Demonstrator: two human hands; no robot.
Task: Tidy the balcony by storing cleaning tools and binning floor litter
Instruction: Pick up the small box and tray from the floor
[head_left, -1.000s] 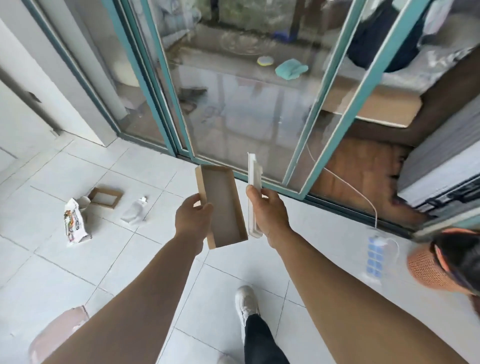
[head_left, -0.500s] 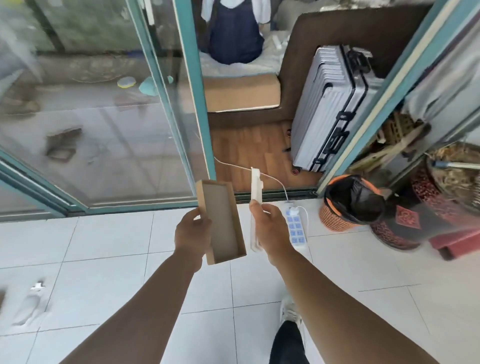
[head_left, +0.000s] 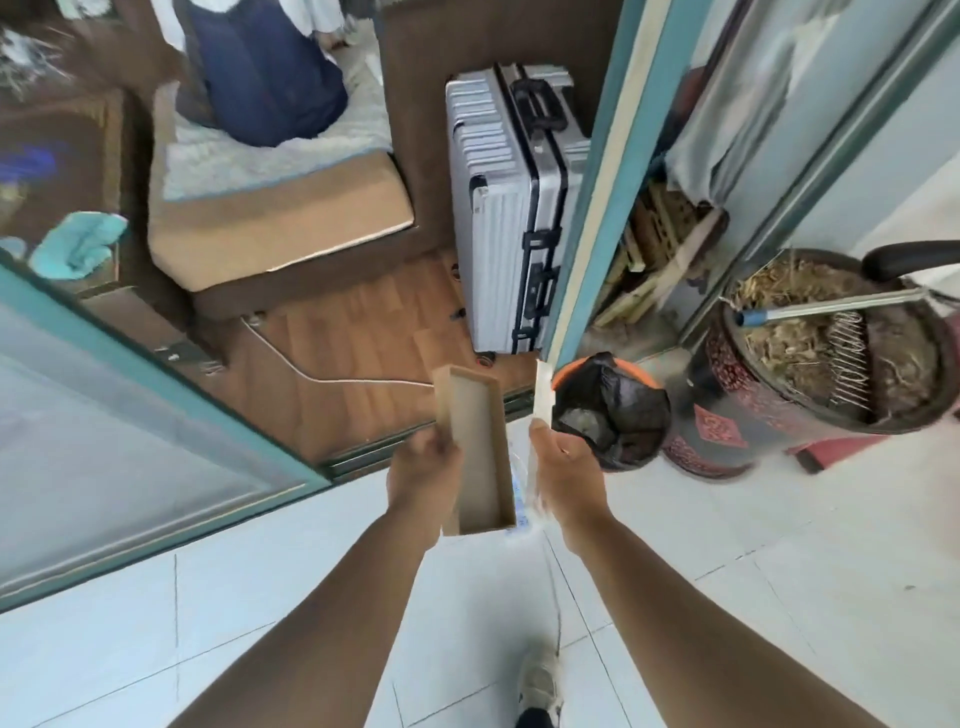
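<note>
The left hand (head_left: 423, 470) is gripping the long side of an open brown cardboard box tray (head_left: 478, 452), fingers curled round its edge. The right hand (head_left: 563, 467) is pinching a thin white lid (head_left: 543, 410) held on edge, thumb pressed against its near face. Both pieces are hanging above the white tiled floor (head_left: 727, 571), just short of the orange bin (head_left: 610, 410) lined with a black bag; the lid is sitting nearest the bin's rim, the tray just beyond it on the far side from the bin
</note>
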